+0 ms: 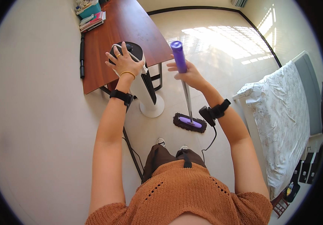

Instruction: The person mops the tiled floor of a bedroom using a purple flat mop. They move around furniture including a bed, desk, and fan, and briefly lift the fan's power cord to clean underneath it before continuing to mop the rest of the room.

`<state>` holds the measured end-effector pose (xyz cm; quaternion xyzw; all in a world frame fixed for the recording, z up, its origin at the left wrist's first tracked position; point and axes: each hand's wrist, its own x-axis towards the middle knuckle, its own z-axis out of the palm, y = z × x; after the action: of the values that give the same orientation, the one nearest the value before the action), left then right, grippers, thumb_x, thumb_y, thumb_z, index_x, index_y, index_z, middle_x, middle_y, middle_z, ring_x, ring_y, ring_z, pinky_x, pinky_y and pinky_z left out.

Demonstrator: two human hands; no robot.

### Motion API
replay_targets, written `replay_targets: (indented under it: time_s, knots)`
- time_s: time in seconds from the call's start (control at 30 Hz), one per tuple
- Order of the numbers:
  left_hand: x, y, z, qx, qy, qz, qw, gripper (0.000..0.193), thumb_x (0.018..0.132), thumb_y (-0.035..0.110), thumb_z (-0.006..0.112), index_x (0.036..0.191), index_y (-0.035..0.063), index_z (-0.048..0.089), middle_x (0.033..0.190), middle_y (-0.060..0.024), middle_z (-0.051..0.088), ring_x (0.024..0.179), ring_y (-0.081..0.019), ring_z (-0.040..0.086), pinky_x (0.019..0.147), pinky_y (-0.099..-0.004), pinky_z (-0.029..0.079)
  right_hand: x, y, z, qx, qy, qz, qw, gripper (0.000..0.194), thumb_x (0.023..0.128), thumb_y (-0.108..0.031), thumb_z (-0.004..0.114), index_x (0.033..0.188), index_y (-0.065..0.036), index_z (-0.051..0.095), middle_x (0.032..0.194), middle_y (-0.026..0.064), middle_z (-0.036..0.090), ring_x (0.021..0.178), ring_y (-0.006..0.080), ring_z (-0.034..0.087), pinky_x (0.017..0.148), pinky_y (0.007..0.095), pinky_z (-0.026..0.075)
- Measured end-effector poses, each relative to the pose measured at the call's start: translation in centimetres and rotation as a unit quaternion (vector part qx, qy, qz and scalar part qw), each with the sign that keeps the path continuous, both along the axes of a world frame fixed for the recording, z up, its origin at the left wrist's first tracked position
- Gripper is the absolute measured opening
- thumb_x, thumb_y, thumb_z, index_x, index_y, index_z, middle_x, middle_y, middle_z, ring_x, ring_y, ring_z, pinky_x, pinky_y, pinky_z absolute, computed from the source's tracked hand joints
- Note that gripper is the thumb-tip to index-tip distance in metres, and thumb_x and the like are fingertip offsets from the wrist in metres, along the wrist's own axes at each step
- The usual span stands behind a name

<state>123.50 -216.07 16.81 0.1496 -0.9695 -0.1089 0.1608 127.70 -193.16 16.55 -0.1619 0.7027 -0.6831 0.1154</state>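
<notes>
My left hand (126,62) rests with spread fingers on the top of a white and black tower fan (143,87), over its looped white cord. The fan stands on a round white base beside the desk. At the right, my right hand (189,73) is around the pole of a flat mop just under its purple grip (179,56); the thumb and some fingers are apart, and how firmly they hold is unclear. Below, the dark fringed mop head (190,123) with its purple plate lies on the floor in front of my shoes.
A reddish wooden desk (133,22) against the left wall carries books (94,22) and a teal basket (89,10). A bed with a floral cover (279,112) stands at the right. A black skirting edge runs along the far wall, and sunlight falls on the floor.
</notes>
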Motion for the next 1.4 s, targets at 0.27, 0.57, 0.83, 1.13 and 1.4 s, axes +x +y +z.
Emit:
replay_targets:
  time_s: [0.27,0.57,0.83,1.13,1.4]
  knots:
    - [0.6,0.6,0.9,-0.049,-0.054,-0.052,0.996,0.080,0.064,0.051,0.066,0.133,0.0178,0.042,0.146,-0.0181,0.017,0.135,-0.0434,0.004,0.108,-0.0532,0.010,10.3,10.6,4.2,0.013,0.023,-0.071,0.997,0.071,0.067,0.006,0.053,0.135,0.000,0.035,0.113,0.0107,0.061,0.103,0.0174,0.058,0.072,0.0227,0.043]
    - [1.7,1.5,1.2,-0.013,-0.014,-0.050,0.999,0.077,0.070,0.048,0.063,0.134,0.0126,0.039,0.145,-0.0250,0.013,0.134,-0.0462,0.000,0.108,-0.0531,0.008,17.1,14.9,3.2,-0.020,0.046,-0.073,0.996,0.059,0.073,0.003,0.061,0.129,-0.001,0.041,0.108,0.0145,0.061,0.089,0.0146,0.059,0.066,0.0212,0.044]
    - [24.0,9.2,-10.2,0.287,-0.200,-0.279,0.894,0.076,0.079,0.038,0.063,0.132,-0.0046,0.029,0.129,-0.0260,0.042,0.121,-0.0382,0.039,0.103,-0.0433,0.031,25.4,14.5,6.0,-0.140,0.174,-0.081,0.971,0.037,0.077,-0.027,0.074,0.068,-0.009,0.043,0.053,-0.0023,0.043,0.048,0.0085,0.039,0.044,0.0216,0.030]
    - [30.3,19.1,-16.6,0.722,-0.498,-0.012,0.480,0.076,0.091,0.052,0.037,0.136,-0.0071,0.020,0.113,-0.0242,0.055,0.095,-0.0316,0.062,0.075,-0.0439,0.053,27.4,12.5,13.3,-0.239,0.150,-0.087,0.955,0.039,0.078,-0.037,0.070,0.071,-0.015,0.039,0.053,-0.0057,0.035,0.049,0.0066,0.032,0.049,0.0231,0.025]
    - [29.4,10.3,-23.1,0.864,-0.243,0.208,0.389,0.018,0.080,0.011,0.046,0.063,0.0072,0.046,0.067,-0.0088,0.056,0.064,-0.0248,0.061,0.067,-0.0419,0.057,28.5,6.1,10.8,-0.260,0.091,0.059,0.960,0.043,0.070,-0.044,0.076,0.073,-0.009,0.051,0.058,0.0024,0.053,0.052,0.0166,0.053,0.068,0.0370,0.047]
